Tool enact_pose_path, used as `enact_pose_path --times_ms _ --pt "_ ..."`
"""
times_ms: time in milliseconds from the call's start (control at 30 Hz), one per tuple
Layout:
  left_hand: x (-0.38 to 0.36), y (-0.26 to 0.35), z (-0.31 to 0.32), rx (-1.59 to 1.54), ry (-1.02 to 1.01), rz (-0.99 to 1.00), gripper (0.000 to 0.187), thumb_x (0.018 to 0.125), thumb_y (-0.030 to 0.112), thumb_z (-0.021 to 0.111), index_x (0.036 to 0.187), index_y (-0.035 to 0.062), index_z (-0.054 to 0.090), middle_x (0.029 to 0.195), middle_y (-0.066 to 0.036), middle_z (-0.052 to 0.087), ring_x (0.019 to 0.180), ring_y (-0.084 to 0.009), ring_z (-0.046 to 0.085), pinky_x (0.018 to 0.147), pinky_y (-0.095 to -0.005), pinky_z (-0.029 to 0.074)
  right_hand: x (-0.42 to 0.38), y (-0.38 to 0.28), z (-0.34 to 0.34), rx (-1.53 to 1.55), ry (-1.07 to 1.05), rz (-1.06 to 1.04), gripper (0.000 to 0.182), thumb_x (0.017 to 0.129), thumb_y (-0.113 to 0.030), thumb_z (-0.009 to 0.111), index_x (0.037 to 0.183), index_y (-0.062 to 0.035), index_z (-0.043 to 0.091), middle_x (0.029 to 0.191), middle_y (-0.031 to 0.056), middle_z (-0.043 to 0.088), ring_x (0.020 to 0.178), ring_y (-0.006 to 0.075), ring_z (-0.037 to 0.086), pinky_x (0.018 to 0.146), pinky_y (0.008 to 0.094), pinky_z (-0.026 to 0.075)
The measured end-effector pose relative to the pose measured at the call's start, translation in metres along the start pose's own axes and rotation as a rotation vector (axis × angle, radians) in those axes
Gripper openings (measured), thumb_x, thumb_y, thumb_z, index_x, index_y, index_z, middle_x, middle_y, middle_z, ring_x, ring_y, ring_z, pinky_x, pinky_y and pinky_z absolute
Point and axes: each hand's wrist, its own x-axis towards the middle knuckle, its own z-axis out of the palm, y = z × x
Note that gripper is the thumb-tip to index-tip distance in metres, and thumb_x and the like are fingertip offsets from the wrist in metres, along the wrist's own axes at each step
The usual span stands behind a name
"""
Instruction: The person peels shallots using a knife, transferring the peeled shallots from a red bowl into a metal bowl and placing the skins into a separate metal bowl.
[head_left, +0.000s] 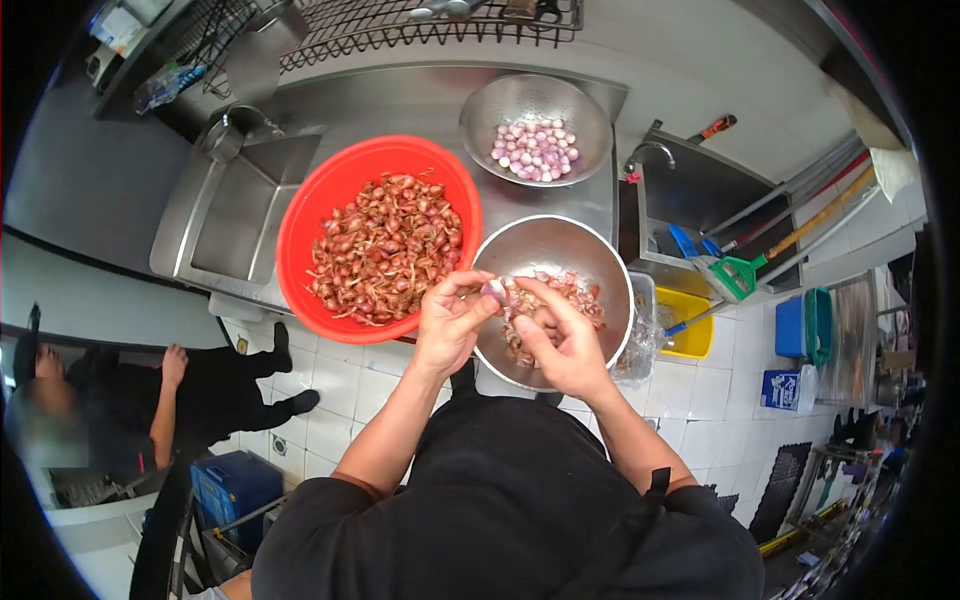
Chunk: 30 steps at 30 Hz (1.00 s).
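A partly peeled purple shallot [494,289] is pinched in the fingertips of my left hand [449,322]. Close beside it, my right hand [566,341] has its thumb and index finger curled towards the shallot; whatever lies between them is too small to name. Both hands are over the steel bowl [622,330], which holds loose shallot skins [582,293]. To the left, a wide red basin [300,262] is heaped with unpeeled shallots [390,240]. Behind the bowl, a steel colander [482,105] contains peeled shallots [535,150].
A sink [240,225] is set into the steel counter at the left. Another sink with a tap [655,150] stands at the right, near a green broom [738,277] and a yellow bucket [700,335]. Another person in dark clothes [215,385] is at the far left.
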Motion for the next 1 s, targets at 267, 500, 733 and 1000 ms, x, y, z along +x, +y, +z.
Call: enact_pose_path --times_ms 267,500,733,1000 --pt "0.0 0.004 0.004 0.128 0.063 0.051 0.027 0.085 -0.009 0.068 0.11 -0.0012 0.063 0.108 -0.011 0.068 0.1 -0.0161 0.066 0.09 -0.031 0.054 0.011 0.005 0.007 0.089 0.024 -0.151 0.033 0.098 -0.007 0.057 0.13 0.0017 0.06 0.118 0.0078 0.067 0.1 0.0084 0.06 0.088 0.0227 0.047" --pt "0.003 0.011 -0.001 -0.005 -0.046 -0.034 0.03 0.093 -0.001 0.062 0.122 -0.0022 0.06 0.111 -0.014 0.068 0.101 -0.0181 0.066 0.088 -0.0306 0.055 0.01 -0.001 0.0 0.238 0.094 0.073 0.033 0.099 -0.013 0.058 0.13 -0.0056 0.062 0.073 -0.0055 0.058 0.059 0.0001 0.044 0.052 0.0188 0.037" --pt "0.013 0.016 0.002 -0.199 -0.053 -0.18 0.032 0.096 0.003 0.055 0.128 -0.0027 0.056 0.122 -0.017 0.063 0.103 -0.0188 0.064 0.088 -0.0301 0.052 0.008 -0.001 -0.017 0.145 0.175 0.082 0.032 0.1 -0.014 0.057 0.13 -0.0041 0.062 0.072 -0.0026 0.06 0.063 0.0009 0.05 0.056 0.0198 0.041" --pt "0.019 0.006 0.0 0.056 -0.103 -0.088 0.034 0.094 0.001 0.058 0.128 -0.0037 0.056 0.124 -0.015 0.062 0.106 -0.02 0.063 0.092 -0.0313 0.05 0.005 0.017 -0.021 -0.307 0.248 -0.012 0.036 0.094 -0.009 0.061 0.128 0.0031 0.059 0.122 0.0205 0.066 0.117 0.0238 0.062 0.102 0.0337 0.044"
